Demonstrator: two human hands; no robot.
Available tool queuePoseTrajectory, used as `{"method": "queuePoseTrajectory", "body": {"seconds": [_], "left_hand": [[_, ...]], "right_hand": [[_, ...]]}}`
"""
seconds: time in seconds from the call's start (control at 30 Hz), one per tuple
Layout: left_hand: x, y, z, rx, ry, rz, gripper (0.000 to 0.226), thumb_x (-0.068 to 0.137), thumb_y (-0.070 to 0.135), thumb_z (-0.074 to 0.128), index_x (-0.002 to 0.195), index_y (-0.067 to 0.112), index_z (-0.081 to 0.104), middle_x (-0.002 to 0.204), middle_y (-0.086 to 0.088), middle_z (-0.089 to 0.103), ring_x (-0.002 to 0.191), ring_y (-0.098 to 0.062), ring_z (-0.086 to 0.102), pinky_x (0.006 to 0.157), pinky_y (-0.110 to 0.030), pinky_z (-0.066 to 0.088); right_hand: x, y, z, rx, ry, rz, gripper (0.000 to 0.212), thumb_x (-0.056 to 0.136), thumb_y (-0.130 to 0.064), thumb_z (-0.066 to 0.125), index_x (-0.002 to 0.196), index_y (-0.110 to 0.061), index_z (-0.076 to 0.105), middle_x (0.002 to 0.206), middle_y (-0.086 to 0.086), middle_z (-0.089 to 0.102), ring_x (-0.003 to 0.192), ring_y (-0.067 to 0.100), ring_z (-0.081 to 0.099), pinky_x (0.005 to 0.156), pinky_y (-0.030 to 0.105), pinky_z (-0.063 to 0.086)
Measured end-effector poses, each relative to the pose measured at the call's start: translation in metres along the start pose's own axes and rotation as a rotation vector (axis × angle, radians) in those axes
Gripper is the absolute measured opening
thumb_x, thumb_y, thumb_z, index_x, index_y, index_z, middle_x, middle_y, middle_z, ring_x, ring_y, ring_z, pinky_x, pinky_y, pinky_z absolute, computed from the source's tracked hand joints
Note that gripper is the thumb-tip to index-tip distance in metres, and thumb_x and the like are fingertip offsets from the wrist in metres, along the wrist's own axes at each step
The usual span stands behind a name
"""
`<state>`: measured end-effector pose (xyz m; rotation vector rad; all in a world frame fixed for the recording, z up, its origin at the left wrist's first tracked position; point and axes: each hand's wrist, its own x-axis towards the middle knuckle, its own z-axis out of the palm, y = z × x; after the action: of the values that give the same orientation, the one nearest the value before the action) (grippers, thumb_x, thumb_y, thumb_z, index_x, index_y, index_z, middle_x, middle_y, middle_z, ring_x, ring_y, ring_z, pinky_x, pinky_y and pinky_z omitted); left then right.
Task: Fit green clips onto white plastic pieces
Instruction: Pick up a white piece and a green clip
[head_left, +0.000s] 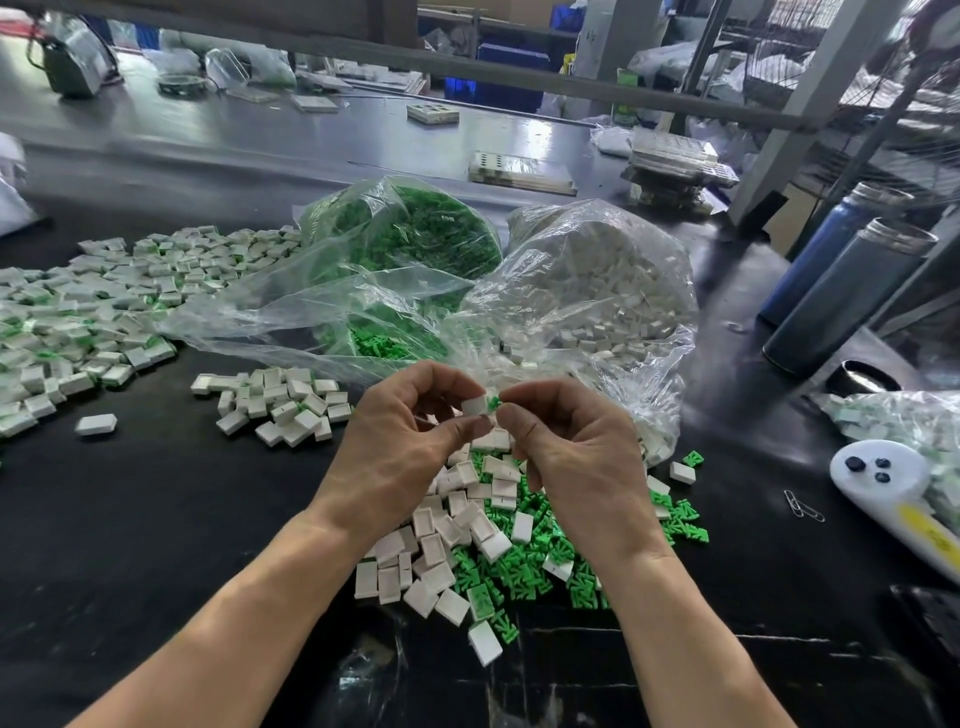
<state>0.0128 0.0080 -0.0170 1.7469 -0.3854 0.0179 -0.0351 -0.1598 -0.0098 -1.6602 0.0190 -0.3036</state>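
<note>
While the left hand (410, 431) pinches a white piece (475, 406) between thumb and fingers, the right hand (566, 441) pinches a green clip (493, 401) that touches the right edge of the piece, above the bench (156, 519). Under the hands lies a mixed pile (483, 545) of white pieces and green clips. Behind stand a bag of clips (415, 234) and a bag of pieces (613, 280), side by side.
</note>
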Motion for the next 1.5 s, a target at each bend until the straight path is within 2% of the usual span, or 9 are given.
{"method": "queuePoseTrajectory", "body": {"seconds": [0.17,0.3,0.5,0.77,0.9,1.03,1.2,1.4,1.5], "left_hand": [[-0.002,-0.002,0.000,0.078,0.011,0.053,0.023,0.082,0.023,0.084,0.098,0.032,0.070,0.089,0.016,0.070,0.079,-0.009,0.066,0.071,-0.030,0.060],[-0.002,-0.003,0.001,0.128,0.017,0.089,0.024,0.083,0.024,0.084,0.097,0.034,0.068,0.091,0.017,0.068,0.077,-0.009,0.065,0.067,-0.023,0.058],[-0.002,-0.006,0.000,0.225,-0.002,0.153,0.026,0.083,0.020,0.084,0.097,0.035,0.068,0.096,0.019,0.063,0.081,-0.010,0.064,0.069,-0.020,0.055],[0.000,-0.011,-0.002,0.235,-0.051,0.181,0.026,0.084,0.017,0.084,0.092,0.037,0.070,0.097,0.013,0.063,0.083,-0.016,0.066,0.072,-0.033,0.058],[0.001,-0.010,0.000,0.184,-0.012,0.189,0.025,0.086,0.018,0.082,0.092,0.038,0.069,0.095,0.013,0.064,0.082,-0.017,0.065,0.069,-0.032,0.058],[0.000,-0.008,0.000,0.132,0.038,0.192,0.024,0.086,0.017,0.082,0.093,0.037,0.070,0.093,0.013,0.065,0.080,-0.015,0.064,0.067,-0.029,0.057],[0.000,-0.007,0.000,0.125,0.031,0.196,0.027,0.086,0.010,0.082,0.092,0.034,0.072,0.092,0.010,0.068,0.082,-0.016,0.069,0.070,-0.033,0.059],[0.002,-0.006,-0.006,0.169,-0.055,0.257,0.034,0.083,-0.003,0.081,0.093,0.029,0.074,0.091,0.012,0.067,0.084,-0.010,0.071,0.073,-0.019,0.057],[0.005,-0.006,-0.009,0.196,-0.092,0.268,0.031,0.081,-0.004,0.082,0.093,0.024,0.076,0.090,0.013,0.066,0.082,-0.011,0.070,0.072,-0.023,0.058]], "right_hand": [[-0.001,-0.001,0.000,-0.058,0.013,-0.008,0.011,0.092,-0.012,0.078,0.093,-0.023,0.077,0.078,-0.005,0.074,0.062,0.001,0.063,0.060,0.014,0.048],[-0.002,-0.002,0.000,-0.066,0.018,0.013,0.011,0.092,-0.011,0.078,0.093,-0.022,0.077,0.076,-0.008,0.073,0.061,0.001,0.064,0.058,0.013,0.049],[-0.001,-0.003,-0.002,-0.079,-0.025,0.063,0.011,0.093,-0.012,0.077,0.092,-0.023,0.078,0.070,-0.007,0.071,0.054,0.005,0.061,0.050,0.020,0.050],[0.002,-0.002,-0.009,-0.118,-0.091,0.119,0.013,0.093,-0.009,0.076,0.090,-0.022,0.080,0.077,0.005,0.074,0.054,0.010,0.061,0.053,0.022,0.052],[0.003,-0.001,-0.007,0.069,-0.051,0.213,0.006,0.091,-0.010,0.078,0.097,-0.011,0.079,0.076,0.011,0.073,0.056,0.018,0.061,0.052,0.027,0.055],[0.002,-0.001,-0.002,0.229,-0.067,0.286,0.016,0.092,-0.016,0.075,0.095,0.000,0.078,0.080,0.012,0.074,0.059,0.017,0.060,0.051,0.027,0.056],[0.000,0.000,-0.002,0.124,-0.089,0.229,0.017,0.097,-0.019,0.072,0.094,-0.003,0.076,0.077,0.008,0.071,0.060,0.017,0.059,0.051,0.026,0.053],[0.002,0.001,-0.009,0.011,-0.175,0.191,0.013,0.096,-0.016,0.074,0.084,-0.013,0.078,0.072,0.006,0.070,0.058,0.014,0.059,0.052,0.024,0.051],[0.004,0.002,-0.011,-0.015,-0.204,0.194,0.013,0.095,-0.019,0.075,0.083,-0.017,0.079,0.071,0.005,0.070,0.058,0.013,0.059,0.052,0.024,0.050]]}}
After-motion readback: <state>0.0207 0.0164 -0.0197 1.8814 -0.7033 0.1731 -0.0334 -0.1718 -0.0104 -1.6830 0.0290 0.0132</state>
